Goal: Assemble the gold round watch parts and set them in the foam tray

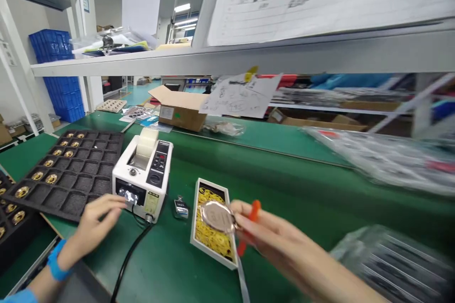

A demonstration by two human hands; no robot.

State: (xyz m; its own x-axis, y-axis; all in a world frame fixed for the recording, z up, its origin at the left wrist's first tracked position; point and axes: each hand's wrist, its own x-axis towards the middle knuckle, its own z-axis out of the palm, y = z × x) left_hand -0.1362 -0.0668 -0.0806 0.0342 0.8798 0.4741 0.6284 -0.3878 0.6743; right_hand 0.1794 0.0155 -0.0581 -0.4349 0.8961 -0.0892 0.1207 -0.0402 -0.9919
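2 hands (pixel 94 225) (pixel 277 244), 1 metal disc (pixel 216 216)

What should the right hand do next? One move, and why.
Probably lower the round silver disc into the open box: the right hand holds it right over the box's gold-patterned insert, and the left hand is at the tape dispenser.

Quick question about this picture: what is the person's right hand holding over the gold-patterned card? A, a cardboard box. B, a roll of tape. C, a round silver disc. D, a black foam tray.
C. The right hand pinches a round silver disc at its edge, just over the gold-patterned card.
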